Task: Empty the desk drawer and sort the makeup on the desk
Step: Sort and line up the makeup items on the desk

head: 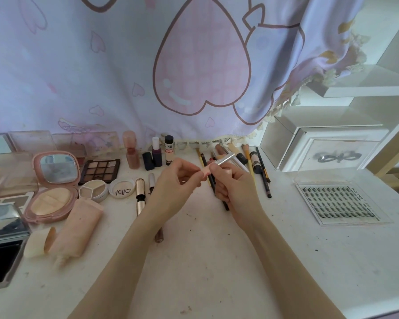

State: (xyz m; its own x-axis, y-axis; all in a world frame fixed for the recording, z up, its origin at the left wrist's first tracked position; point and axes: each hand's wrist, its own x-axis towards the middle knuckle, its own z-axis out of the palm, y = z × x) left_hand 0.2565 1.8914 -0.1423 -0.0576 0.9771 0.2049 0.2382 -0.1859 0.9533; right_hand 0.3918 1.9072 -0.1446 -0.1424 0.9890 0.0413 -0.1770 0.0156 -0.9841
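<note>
- Nearest thing is the white desk (205,261) itself, matte and kinda scuffed, dotted with dark specks and crumbs.
- Near left: a squeezy peach tube (75,229) lying flat with its cap off, and a cream wedge sponge (36,244) touching it.
- Mid desk, both hands are up over the surface. The right hand (235,188) has its fingers curled round a slim pale pink makeup stick (217,164) with a shiny silver end that tilts up toward the far right.
- The left hand (173,180) pinches the pink end of that same stick with thumb and fingertips.
- Right side: a flat clear plastic lash tray (339,203) with neat rows of little black lash clusters.
- Left of the hands: a rounded pink compact (52,187) flipped open, mirror up, pressed powder below, plus a small round three-part concealer pot (93,190).
- Farther back: a dark rectangular eyeshadow palette (100,169) in brown squares, a few upright bottles (156,153), and a bunch of pencils and brushes (260,169) lying loose.
- Way back hangs a soft lilac curtain (124,65) with a big pink heart print.
</note>
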